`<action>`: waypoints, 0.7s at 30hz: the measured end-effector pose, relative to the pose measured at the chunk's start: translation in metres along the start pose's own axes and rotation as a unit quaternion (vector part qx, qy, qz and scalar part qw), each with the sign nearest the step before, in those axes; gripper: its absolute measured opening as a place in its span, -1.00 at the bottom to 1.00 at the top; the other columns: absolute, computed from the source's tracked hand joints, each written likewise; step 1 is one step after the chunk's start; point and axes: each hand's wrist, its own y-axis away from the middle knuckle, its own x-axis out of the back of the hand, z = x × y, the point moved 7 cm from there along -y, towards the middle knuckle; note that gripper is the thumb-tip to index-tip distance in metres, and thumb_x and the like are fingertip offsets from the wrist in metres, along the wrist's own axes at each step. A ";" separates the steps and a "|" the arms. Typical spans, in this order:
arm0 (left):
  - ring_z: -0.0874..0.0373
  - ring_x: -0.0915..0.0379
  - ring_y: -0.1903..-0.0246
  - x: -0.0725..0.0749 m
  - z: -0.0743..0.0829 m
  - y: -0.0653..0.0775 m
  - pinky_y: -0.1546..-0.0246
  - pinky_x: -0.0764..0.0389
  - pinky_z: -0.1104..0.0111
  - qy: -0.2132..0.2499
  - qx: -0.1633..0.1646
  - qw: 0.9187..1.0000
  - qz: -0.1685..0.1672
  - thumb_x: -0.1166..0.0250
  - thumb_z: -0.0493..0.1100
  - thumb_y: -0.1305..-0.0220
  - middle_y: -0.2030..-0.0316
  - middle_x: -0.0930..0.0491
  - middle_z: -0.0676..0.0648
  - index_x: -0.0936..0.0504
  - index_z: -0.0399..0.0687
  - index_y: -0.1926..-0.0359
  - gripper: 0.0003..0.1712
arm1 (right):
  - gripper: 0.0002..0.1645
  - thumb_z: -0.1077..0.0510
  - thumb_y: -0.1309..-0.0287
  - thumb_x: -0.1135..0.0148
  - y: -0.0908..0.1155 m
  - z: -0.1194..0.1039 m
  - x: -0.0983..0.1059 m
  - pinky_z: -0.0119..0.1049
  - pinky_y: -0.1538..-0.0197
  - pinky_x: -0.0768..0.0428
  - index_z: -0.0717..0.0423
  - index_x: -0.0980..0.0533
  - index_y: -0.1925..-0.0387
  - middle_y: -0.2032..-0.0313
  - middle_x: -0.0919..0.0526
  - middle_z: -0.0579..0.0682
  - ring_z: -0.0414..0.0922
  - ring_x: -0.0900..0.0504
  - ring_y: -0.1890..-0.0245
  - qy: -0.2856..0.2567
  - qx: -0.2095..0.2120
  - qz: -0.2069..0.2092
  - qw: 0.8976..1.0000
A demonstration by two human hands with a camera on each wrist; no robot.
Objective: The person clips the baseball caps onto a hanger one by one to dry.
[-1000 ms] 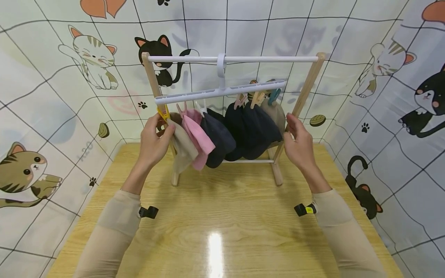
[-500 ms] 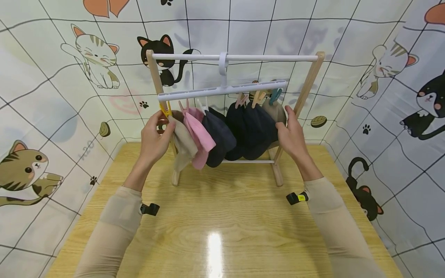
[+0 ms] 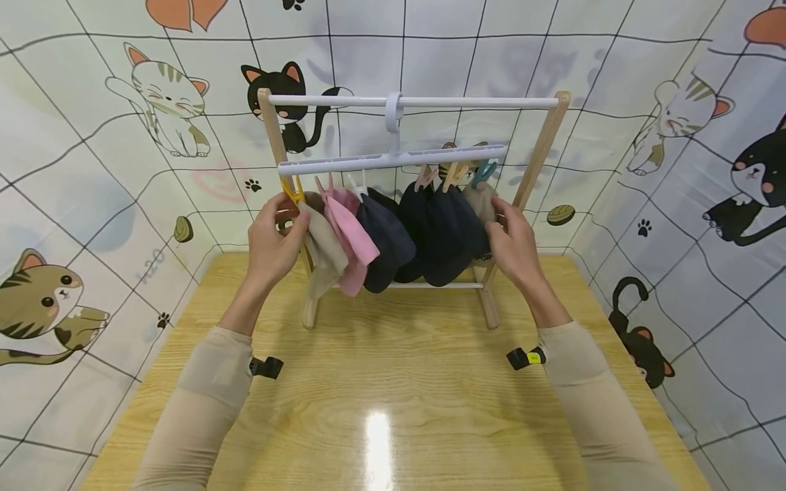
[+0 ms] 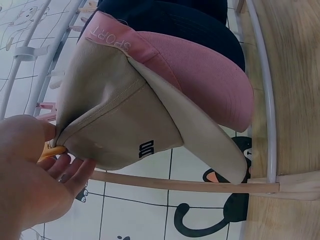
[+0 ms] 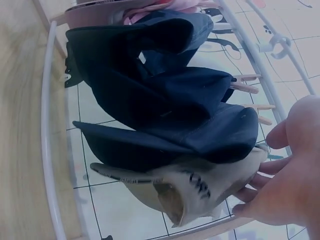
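Several baseball caps hang by clothespins from a white clip hanger (image 3: 393, 159). At its left end, my left hand (image 3: 274, 235) pinches the back of a beige cap (image 4: 115, 110) beside a yellow clothespin (image 3: 292, 191). A pink cap (image 3: 351, 235) hangs next to it. My right hand (image 3: 514, 242) touches another beige cap (image 5: 200, 192) at the right end, below a teal clothespin (image 3: 484, 172). In the right wrist view its fingers reach behind that cap, with the thumb apart. Dark navy caps (image 3: 454, 235) fill the middle.
The hanger's hook (image 3: 391, 112) sits over the white top bar (image 3: 479, 103) of a wooden-legged rack (image 3: 543, 150). The rack stands on a wood-grain table (image 3: 381, 382), close to a cat-print backdrop (image 3: 356, 54).
My right hand has moved inward from the rack's right leg, and its fingers now touch the right beige cap. The hanger hangs slightly more level. My left hand stays at the left cap.
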 end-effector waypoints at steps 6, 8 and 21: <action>-0.09 -0.78 -0.28 -0.002 0.002 -0.004 -0.25 -0.81 0.25 0.021 -0.001 1.000 0.002 -0.37 -0.18 -0.60 -0.16 -0.73 -0.22 -0.58 -0.18 -0.49 -0.47 | -0.29 0.06 -0.71 0.08 0.015 0.003 0.004 0.24 -0.70 -0.40 0.02 -0.28 -0.76 -0.63 -0.45 0.22 0.24 -0.49 -0.62 -0.029 0.018 0.023 0.999; -0.13 -0.77 -0.30 -0.003 0.002 -0.005 -0.24 -0.79 0.34 0.031 -0.001 1.000 0.001 -0.36 -0.20 -0.60 -0.17 -0.73 -0.25 -0.57 -0.22 -0.51 -0.45 | -0.30 0.07 -0.71 0.07 0.020 0.005 0.007 0.26 -0.69 -0.41 0.03 -0.30 -0.75 -0.62 -0.46 0.22 0.25 -0.50 -0.60 -0.032 0.021 0.030 0.999; -0.02 -0.78 -0.04 0.004 -0.002 -0.005 0.11 -0.59 0.69 0.003 0.001 0.998 0.066 -0.39 -0.22 -0.59 -0.12 -0.82 -0.28 -0.66 -0.29 -0.40 -0.53 | -0.36 0.09 -0.75 -0.03 0.038 0.010 0.014 0.06 -0.58 -0.55 0.12 -0.36 -0.69 -0.53 -0.56 0.21 0.19 -0.59 -0.54 -0.039 0.038 0.039 0.998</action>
